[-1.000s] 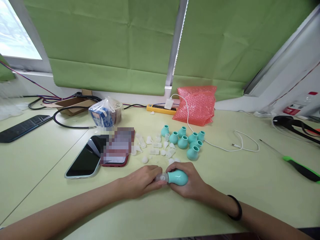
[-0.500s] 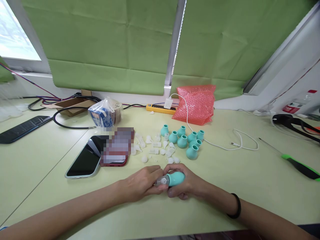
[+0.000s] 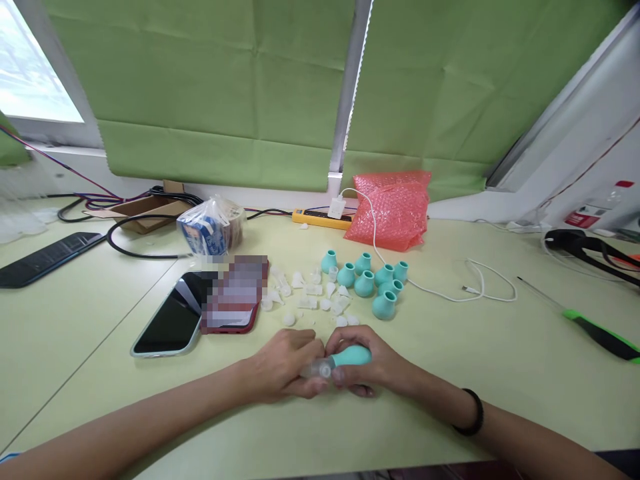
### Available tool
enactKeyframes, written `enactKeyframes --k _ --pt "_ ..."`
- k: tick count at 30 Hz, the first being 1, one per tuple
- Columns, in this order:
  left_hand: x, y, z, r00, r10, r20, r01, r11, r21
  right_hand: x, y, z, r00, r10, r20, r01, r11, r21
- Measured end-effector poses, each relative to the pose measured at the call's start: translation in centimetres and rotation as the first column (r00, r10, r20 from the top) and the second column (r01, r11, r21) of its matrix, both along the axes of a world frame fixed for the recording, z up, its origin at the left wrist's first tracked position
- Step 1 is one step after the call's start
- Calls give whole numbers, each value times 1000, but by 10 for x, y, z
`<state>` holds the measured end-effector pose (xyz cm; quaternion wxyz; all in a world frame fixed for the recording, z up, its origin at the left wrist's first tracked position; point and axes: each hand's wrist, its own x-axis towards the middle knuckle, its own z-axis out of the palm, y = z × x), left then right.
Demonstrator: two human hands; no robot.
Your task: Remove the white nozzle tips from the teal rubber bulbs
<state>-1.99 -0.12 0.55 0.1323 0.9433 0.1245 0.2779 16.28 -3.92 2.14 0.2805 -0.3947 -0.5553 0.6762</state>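
My right hand [image 3: 373,363] is closed around a teal squeeze bulb [image 3: 353,355] that lies on its side. A clear plastic tube piece [image 3: 316,368] meets the bulb's left end, and my left hand [image 3: 290,363] grips it between thumb and fingers. The joint between the two is partly covered by my fingers. Just beyond my hands lie several small translucent parts [image 3: 313,289], some tube-shaped and some cone-shaped. To their right several more teal bulbs [image 3: 384,305] stand with their openings up.
Two phones [image 3: 173,313] lie left of the loose parts. Farther back are a plastic-wrapped blue pack [image 3: 205,233], a yellow power strip [image 3: 315,218] and a pink bubble-wrap bag [image 3: 393,210]. A white cable [image 3: 440,293] and a green-black screwdriver [image 3: 595,330] lie to the right.
My left hand has shifted slightly left, and more of the clear tube piece shows between my hands. The bulb stays in my right hand, almost unmoved.
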Motion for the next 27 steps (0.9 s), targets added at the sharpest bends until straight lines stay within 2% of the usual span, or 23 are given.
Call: enactKeyframes --k 2,4,6,9,12,14,16,18,19,21,23,25,27 --pt "-4 7 5 974 91 207 -112 989 94 0 -1 1 998 -65 -27 67 993 95" --pt "-9 15 14 936 242 256 -291 941 171 1 0 2 991 -126 -50 132 979 153" --pt "-11 20 25 896 416 157 -443 863 242 2 1 1 980 -187 -62 196 958 210" --pt "-12 24 34 801 589 -106 -534 784 317 4 4 -1 972 -229 -58 236 930 281" --pt "-10 24 31 690 601 -403 -523 799 295 5 5 -4 965 -258 -47 259 909 325" --pt "-10 23 28 669 564 -484 -521 820 236 5 4 -5 957 -290 -23 277 885 375" --pt "-12 23 29 724 512 -462 -525 844 111 4 3 -6 943 -333 13 293 848 441" --pt "-15 22 35 829 415 -374 -493 859 -138 2 2 -6 911 -409 56 318 780 538" --pt "-17 22 38 882 357 -309 -446 845 -296 2 1 -7 888 -454 73 326 733 597" --pt "-21 21 43 951 262 -163 -307 749 -587 0 -1 -7 841 -534 89 323 627 709" --pt "-22 20 44 980 189 -57 -160 596 -787 -1 -2 -8 808 -583 84 299 528 795" --pt "-22 19 41 992 127 -7 -64 445 -893 -2 -2 -9 794 -604 66 261 437 861" --pt "-21 18 35 994 108 12 -27 357 -934 -3 -3 -9 791 -611 33 225 340 913"
